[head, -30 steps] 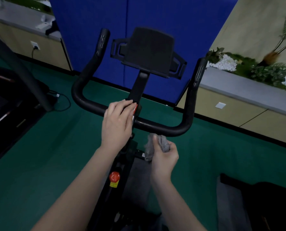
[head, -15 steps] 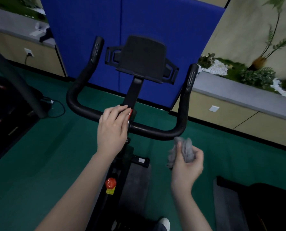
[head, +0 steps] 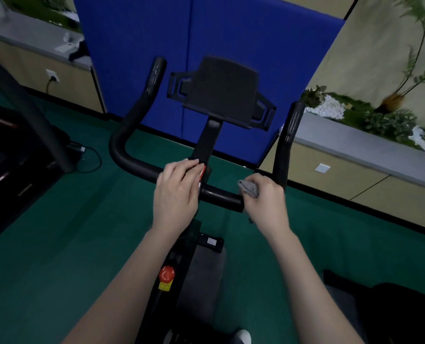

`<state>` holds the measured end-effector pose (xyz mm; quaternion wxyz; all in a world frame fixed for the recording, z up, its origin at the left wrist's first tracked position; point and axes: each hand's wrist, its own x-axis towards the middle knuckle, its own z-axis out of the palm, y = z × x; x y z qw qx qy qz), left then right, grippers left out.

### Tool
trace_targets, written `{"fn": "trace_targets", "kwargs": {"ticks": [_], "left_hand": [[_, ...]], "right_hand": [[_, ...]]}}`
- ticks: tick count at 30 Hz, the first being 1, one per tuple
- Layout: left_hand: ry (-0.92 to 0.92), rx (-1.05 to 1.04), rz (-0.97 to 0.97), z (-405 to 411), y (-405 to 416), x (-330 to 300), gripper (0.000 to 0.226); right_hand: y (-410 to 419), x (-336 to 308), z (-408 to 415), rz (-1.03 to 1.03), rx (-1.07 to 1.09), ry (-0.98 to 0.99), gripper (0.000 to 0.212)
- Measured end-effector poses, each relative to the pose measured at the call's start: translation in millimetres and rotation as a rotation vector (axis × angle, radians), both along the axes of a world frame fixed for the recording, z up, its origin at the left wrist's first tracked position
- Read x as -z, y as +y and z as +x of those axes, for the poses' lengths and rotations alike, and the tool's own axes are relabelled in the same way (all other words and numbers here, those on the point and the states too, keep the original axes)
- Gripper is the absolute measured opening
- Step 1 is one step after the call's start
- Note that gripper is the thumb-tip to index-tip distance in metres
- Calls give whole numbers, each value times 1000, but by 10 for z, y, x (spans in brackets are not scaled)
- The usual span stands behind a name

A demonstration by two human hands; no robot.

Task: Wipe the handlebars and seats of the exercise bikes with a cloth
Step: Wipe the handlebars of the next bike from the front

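Pressing the cloth (head: 249,187) onto the handlebar (head: 221,194), our right hand (head: 266,204) has come up from below, fingers gripping it, while our left hand (head: 176,194) rests flat at centre.

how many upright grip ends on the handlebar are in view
2: the left grip end rises beside the tablet holder; the right grip end stands just above the right hand holding the cloth.

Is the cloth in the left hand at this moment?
No, the grey cloth is gripped by the right hand against the handlebar; the left hand rests at its centre.
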<state>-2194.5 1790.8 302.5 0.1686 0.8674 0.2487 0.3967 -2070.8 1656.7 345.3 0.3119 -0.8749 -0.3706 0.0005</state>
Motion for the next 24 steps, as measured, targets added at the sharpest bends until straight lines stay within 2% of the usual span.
{"fn": "trace_targets", "kwargs": {"ticks": [3, 5, 11, 14, 18, 24], "left_hand": [[3, -9, 7, 7, -4, -8, 31], [8, -13, 11, 10, -9, -6, 31], [11, -3, 24, -1, 2, 0, 33], [11, -1, 15, 4, -12, -5, 34], [8, -7, 6, -3, -6, -20, 34], [25, 12, 3, -8, -12, -20, 34]], "right_hand": [[103, -105, 85, -140, -75, 67, 8], [228, -130, 67, -160, -126, 93, 13], [390, -121, 10, -148, -197, 148, 18], [303, -126, 34, -156, -166, 157, 14], [466, -96, -162, -51, -147, 107, 11], [344, -88, -132, -78, -204, 102, 24]]}}
